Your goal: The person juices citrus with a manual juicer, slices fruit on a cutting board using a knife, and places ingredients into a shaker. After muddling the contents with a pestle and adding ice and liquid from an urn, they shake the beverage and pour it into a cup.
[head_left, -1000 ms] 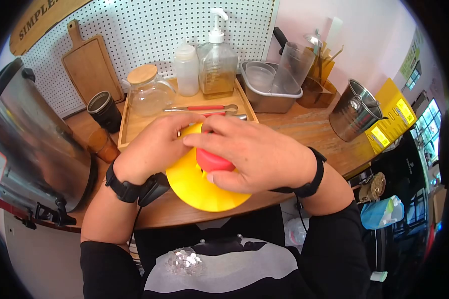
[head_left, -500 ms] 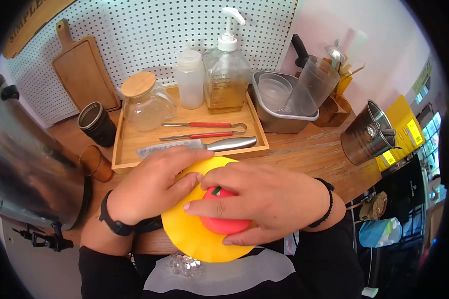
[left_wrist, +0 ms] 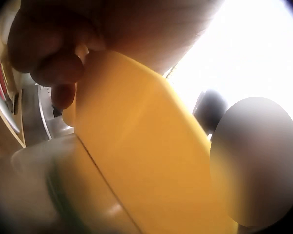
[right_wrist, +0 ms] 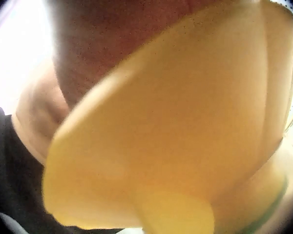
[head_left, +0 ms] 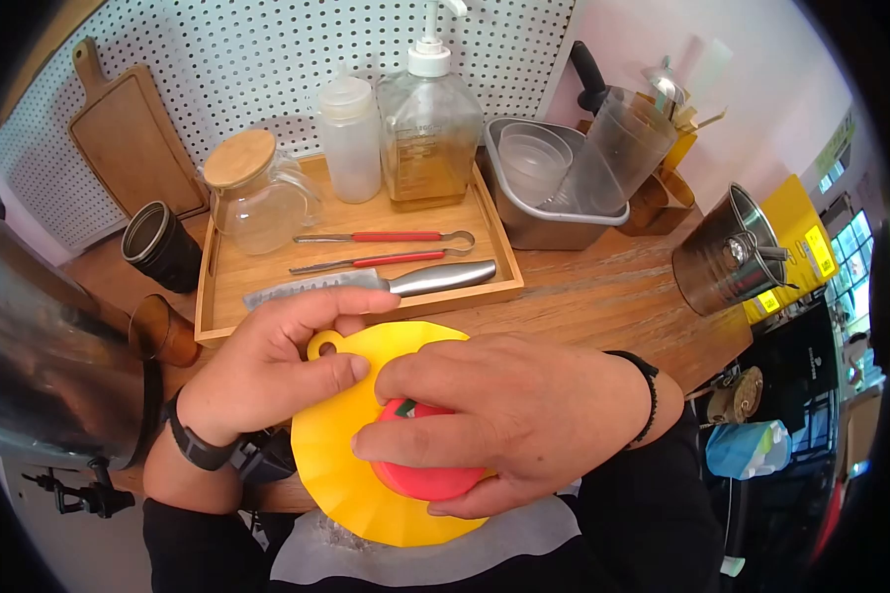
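Observation:
A round yellow lid (head_left: 336,435) with fluted edges and a small ring tab (head_left: 324,344) is in front of the person, over the table's near edge. On it sits a red tomato-shaped knob (head_left: 430,481) with a dark green top. My right hand (head_left: 514,420) grips that knob from above, covering much of it. At the far left rim, my left hand (head_left: 267,361) pinches the lid beside the tab, thumb on top. The left wrist view shows curled fingers (left_wrist: 58,68) at the yellow edge. Under the lid there, a pale container (left_wrist: 34,180) with a green band shows, blurred.
Beyond the hands, a wooden tray (head_left: 509,282) holds a knife (head_left: 440,279), red-handled tongs (head_left: 396,237), a glass jug (head_left: 257,212) and a pump bottle (head_left: 427,148). A metal bin (head_left: 554,229) and a steel bucket (head_left: 717,262) stand right; an amber cup (head_left: 160,331) stands left.
The lid and both hands appear lower in the head view, and the tray's knife has come into sight. My left hand has shifted left along the rim, uncovering the ring tab.

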`<action>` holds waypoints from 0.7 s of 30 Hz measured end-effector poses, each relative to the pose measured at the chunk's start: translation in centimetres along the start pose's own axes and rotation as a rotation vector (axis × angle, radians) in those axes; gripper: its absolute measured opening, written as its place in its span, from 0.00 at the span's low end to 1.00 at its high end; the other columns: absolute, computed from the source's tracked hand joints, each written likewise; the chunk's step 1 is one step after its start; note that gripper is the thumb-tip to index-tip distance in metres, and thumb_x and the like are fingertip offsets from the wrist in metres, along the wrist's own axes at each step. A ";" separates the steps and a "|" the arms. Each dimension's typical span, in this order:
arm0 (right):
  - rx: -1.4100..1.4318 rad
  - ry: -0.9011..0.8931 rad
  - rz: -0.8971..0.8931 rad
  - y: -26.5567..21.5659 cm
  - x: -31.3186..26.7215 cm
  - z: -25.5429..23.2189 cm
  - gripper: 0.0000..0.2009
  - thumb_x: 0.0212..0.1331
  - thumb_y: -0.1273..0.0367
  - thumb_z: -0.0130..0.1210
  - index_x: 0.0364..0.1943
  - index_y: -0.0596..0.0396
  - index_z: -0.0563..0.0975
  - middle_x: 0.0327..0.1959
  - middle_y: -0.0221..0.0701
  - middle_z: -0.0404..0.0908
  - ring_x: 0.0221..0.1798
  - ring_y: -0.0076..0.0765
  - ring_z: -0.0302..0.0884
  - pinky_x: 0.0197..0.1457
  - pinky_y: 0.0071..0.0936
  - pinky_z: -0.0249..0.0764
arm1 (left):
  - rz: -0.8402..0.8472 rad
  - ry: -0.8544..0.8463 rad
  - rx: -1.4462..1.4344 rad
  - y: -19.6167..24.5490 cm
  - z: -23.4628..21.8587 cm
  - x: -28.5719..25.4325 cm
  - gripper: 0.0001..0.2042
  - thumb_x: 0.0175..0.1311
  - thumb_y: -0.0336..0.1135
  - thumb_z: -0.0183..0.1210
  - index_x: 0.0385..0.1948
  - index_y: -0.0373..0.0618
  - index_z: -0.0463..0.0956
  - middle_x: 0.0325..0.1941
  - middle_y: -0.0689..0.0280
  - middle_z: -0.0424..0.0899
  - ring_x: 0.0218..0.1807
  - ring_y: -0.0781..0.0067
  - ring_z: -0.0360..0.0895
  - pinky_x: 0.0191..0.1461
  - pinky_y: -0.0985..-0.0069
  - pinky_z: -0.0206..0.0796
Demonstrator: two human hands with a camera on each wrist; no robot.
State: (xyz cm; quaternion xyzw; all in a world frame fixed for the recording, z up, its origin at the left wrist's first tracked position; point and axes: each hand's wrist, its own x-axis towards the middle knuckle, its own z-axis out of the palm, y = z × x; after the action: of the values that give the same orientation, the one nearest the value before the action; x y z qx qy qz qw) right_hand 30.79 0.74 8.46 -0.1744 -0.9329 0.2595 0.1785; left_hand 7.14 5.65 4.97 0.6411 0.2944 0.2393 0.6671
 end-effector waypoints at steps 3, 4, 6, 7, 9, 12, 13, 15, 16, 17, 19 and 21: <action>-0.002 0.041 -0.028 0.1 0.1 0.2 0.26 0.50 0.64 0.63 0.55 0.51 0.70 0.45 0.40 0.68 0.46 0.49 0.73 0.47 0.39 0.72 | 0.033 0.034 0.017 -0.3 -0.6 0.1 0.25 0.62 0.29 0.62 0.62 0.39 0.67 0.43 0.69 0.79 0.45 0.79 0.76 0.53 0.83 0.66; -0.007 0.035 -0.022 0.1 0.0 0.2 0.26 0.50 0.64 0.63 0.55 0.51 0.70 0.45 0.40 0.68 0.46 0.49 0.73 0.48 0.39 0.72 | 0.032 0.032 0.015 -0.3 -0.7 0.1 0.25 0.62 0.29 0.62 0.62 0.39 0.67 0.43 0.69 0.79 0.45 0.79 0.76 0.53 0.83 0.66; -0.011 0.030 -0.015 0.1 -0.1 0.2 0.26 0.51 0.64 0.62 0.56 0.51 0.70 0.46 0.41 0.68 0.46 0.50 0.73 0.48 0.39 0.72 | 0.020 -0.033 0.077 -0.1 -0.9 0.1 0.23 0.63 0.26 0.59 0.60 0.40 0.68 0.44 0.69 0.78 0.45 0.83 0.73 0.48 0.84 0.68; 0.003 0.040 -0.025 0.2 -0.1 0.3 0.27 0.49 0.65 0.64 0.57 0.49 0.70 0.49 0.41 0.68 0.47 0.50 0.73 0.49 0.40 0.72 | 0.019 -0.036 0.077 -0.2 -0.8 0.1 0.23 0.63 0.26 0.59 0.60 0.40 0.68 0.44 0.69 0.78 0.45 0.83 0.73 0.48 0.84 0.68; 0.018 0.053 -0.030 0.2 -0.2 0.3 0.29 0.48 0.65 0.66 0.58 0.47 0.71 0.53 0.42 0.69 0.47 0.51 0.73 0.49 0.40 0.73 | 0.098 -0.083 0.217 -0.3 -0.7 0.1 0.22 0.63 0.27 0.59 0.59 0.39 0.69 0.48 0.67 0.79 0.49 0.80 0.74 0.53 0.81 0.68; 0.054 0.035 -0.026 0.2 -0.3 0.2 0.29 0.48 0.65 0.66 0.58 0.47 0.71 0.54 0.43 0.68 0.47 0.52 0.73 0.49 0.40 0.73 | 0.062 -0.092 0.187 -0.5 -0.8 0.2 0.20 0.64 0.28 0.58 0.58 0.38 0.70 0.51 0.65 0.79 0.52 0.77 0.74 0.57 0.78 0.67; 0.028 0.061 -0.049 0.3 -0.3 0.4 0.30 0.47 0.65 0.67 0.58 0.47 0.71 0.53 0.43 0.69 0.47 0.51 0.73 0.47 0.40 0.73 | 0.061 -0.101 0.185 -0.6 -0.8 0.3 0.20 0.64 0.28 0.58 0.58 0.38 0.70 0.51 0.65 0.79 0.52 0.77 0.74 0.57 0.78 0.67; 0.007 0.086 -0.066 0.3 -0.3 0.6 0.31 0.46 0.64 0.67 0.58 0.48 0.71 0.51 0.42 0.69 0.46 0.50 0.74 0.46 0.40 0.74 | 0.081 -0.059 0.194 -0.7 -0.6 0.3 0.18 0.64 0.27 0.57 0.56 0.38 0.71 0.50 0.65 0.79 0.51 0.78 0.74 0.56 0.78 0.67; -0.036 0.105 -0.051 0.4 -0.4 0.7 0.32 0.45 0.62 0.68 0.58 0.48 0.71 0.49 0.41 0.70 0.45 0.49 0.74 0.44 0.39 0.74 | 0.074 -0.062 0.189 -0.6 -0.5 0.3 0.18 0.64 0.27 0.57 0.56 0.38 0.71 0.50 0.65 0.79 0.51 0.78 0.74 0.56 0.78 0.67; -0.076 0.124 -0.036 0.4 -0.4 0.9 0.33 0.44 0.61 0.69 0.58 0.48 0.71 0.47 0.40 0.70 0.43 0.48 0.74 0.43 0.38 0.74 | 0.067 -0.046 0.199 -0.5 -0.5 0.3 0.17 0.64 0.27 0.57 0.55 0.37 0.72 0.50 0.65 0.79 0.51 0.78 0.74 0.56 0.78 0.67; -0.069 0.156 0.044 0.0 0.0 1.0 0.34 0.43 0.60 0.70 0.58 0.48 0.71 0.45 0.39 0.70 0.42 0.47 0.75 0.42 0.37 0.74 | 0.052 -0.011 0.182 -0.3 -0.3 0.1 0.16 0.63 0.27 0.57 0.53 0.36 0.73 0.48 0.66 0.80 0.50 0.79 0.74 0.55 0.79 0.67; -0.076 0.191 0.123 0.1 0.2 1.0 0.35 0.42 0.59 0.71 0.58 0.48 0.71 0.43 0.38 0.70 0.41 0.46 0.75 0.42 0.36 0.74 | 0.057 -0.005 0.151 -0.8 -0.3 0.1 0.16 0.64 0.27 0.57 0.53 0.35 0.73 0.48 0.66 0.80 0.50 0.79 0.74 0.55 0.79 0.67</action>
State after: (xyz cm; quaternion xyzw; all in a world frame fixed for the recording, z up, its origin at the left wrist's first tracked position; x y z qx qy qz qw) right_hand 30.23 0.45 7.66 -0.2616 -0.9084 0.2168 0.2436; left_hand 6.97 5.91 4.18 0.6982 0.2916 0.2339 0.6106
